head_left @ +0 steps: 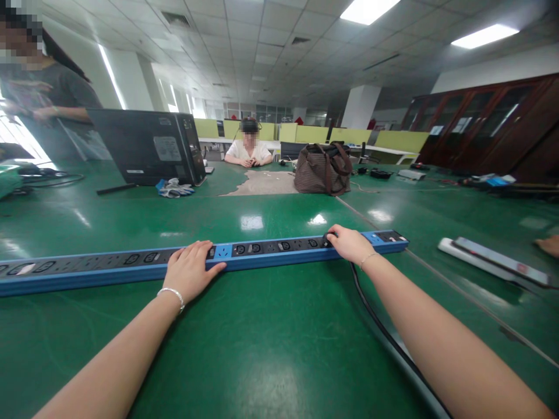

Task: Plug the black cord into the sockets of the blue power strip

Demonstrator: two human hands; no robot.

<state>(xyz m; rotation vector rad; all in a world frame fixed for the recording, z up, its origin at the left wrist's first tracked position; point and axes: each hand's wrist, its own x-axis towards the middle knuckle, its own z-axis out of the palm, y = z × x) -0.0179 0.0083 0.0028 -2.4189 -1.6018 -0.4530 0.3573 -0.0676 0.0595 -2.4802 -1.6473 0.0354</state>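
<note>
Right fingers [337,229] pinching plug [326,240], left fingers [202,248] spread on strip [271,261], bag [321,170], computer case [144,145] beyond

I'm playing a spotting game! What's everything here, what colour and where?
Power strip: one, blue, middle.
Cable: one, black, lower right.
Table: one, green, underneath.
Computer case: one, black, left.
Bundle: one, white and blue, beside case.
Bag: one, brown, far side.
Flat bars: two, white and grey, right.
Cabinet: one, dark red, back right.
Partitions: several, yellow, back.
Big ceiling lights: two, white, right.
People: two, grey top left, white top centre.
Someone's hand: one, right edge.
Small clutter: several, mixed, right.
Left hand: one, on strip.
Right hand: one, on black plug.
</note>
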